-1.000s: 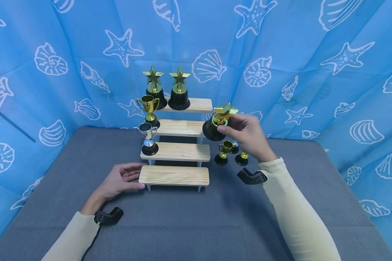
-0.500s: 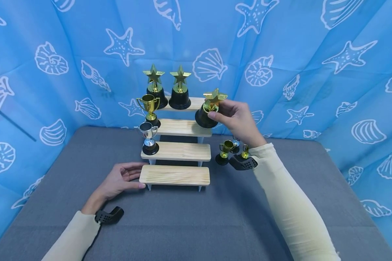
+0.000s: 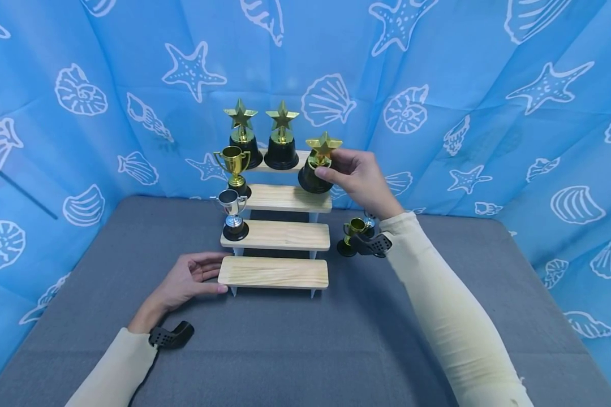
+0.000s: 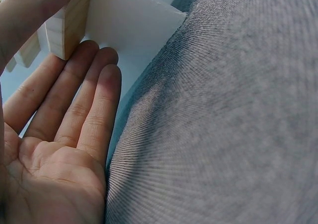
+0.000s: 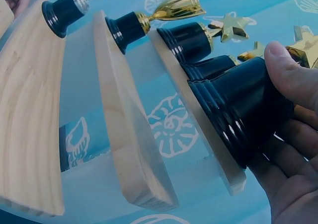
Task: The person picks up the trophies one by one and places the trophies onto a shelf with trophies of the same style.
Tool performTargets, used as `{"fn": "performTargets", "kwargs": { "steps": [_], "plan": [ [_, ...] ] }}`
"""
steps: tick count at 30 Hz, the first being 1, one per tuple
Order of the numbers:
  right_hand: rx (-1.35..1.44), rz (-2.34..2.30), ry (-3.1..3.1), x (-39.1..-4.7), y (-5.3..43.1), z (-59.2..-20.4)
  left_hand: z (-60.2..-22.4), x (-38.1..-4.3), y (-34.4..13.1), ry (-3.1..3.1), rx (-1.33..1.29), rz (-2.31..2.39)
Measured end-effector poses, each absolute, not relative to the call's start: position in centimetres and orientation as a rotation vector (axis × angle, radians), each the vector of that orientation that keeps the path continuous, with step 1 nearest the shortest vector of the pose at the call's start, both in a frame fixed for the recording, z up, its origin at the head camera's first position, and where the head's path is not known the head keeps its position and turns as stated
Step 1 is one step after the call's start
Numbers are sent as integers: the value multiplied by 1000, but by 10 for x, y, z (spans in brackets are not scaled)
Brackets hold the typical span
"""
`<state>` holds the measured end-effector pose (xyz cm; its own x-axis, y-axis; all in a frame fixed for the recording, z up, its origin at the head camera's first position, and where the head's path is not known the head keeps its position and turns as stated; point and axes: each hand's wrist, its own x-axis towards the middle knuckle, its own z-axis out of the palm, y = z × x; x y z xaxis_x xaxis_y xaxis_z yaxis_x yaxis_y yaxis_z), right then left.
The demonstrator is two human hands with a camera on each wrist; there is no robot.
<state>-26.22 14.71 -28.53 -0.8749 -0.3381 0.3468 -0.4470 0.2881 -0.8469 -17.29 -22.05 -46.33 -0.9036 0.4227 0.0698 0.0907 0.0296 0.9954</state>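
My right hand (image 3: 358,178) grips a gold star trophy (image 3: 315,172) by its black base, thumb in front. In the right wrist view that base (image 5: 243,107) overlaps the right end of the top shelf. Two more star trophies (image 3: 282,141) stand upright on that shelf. Below them, at the left ends, a gold cup trophy (image 3: 236,164) and a silver cup trophy (image 3: 231,212) stand on separate steps. My left hand (image 3: 188,280) touches the left end of the lowest step (image 3: 273,272); its fingers (image 4: 99,105) are fairly straight in the left wrist view.
Right of the stepped wooden stand (image 3: 275,234), a gold cup trophy (image 3: 355,229) and other small trophies stand on the grey table (image 3: 265,350), partly hidden by my right wrist. A blue seashell curtain (image 3: 336,51) hangs behind.
My right hand has carried the star trophy left and slightly up, from beside the stand to the top shelf's right end, and made it more upright. The left hand stays put.
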Motion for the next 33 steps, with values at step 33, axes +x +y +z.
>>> {"fn": "performTargets", "kwargs": {
  "steps": [33],
  "plan": [
    [685,1698,-2526,-294,146,-278,-463,-172,-222,2046,536,1965]
  ]
}}
